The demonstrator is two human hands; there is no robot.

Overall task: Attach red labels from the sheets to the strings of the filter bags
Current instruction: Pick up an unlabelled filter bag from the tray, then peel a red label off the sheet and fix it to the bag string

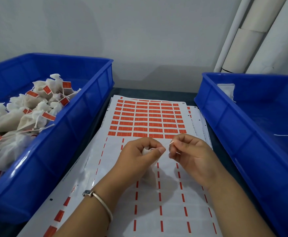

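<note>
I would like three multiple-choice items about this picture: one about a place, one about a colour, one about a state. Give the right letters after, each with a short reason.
1. Where do the labelled filter bags lie?
A. in the left bin
B. on the label sheet
C. on the floor

2. What colour are both bins?
A. green
B. blue
C. grey

3. What is the right hand doing?
A. resting flat on the sheet
B. reaching into the right bin
C. pinching a white string

Answers:
1 A: the labelled filter bags are piled in the left bin.
2 B: the left bin and the right bin are blue.
3 C: the right hand pinches the white string of the filter bag that the left hand grips above the label sheet.
</note>
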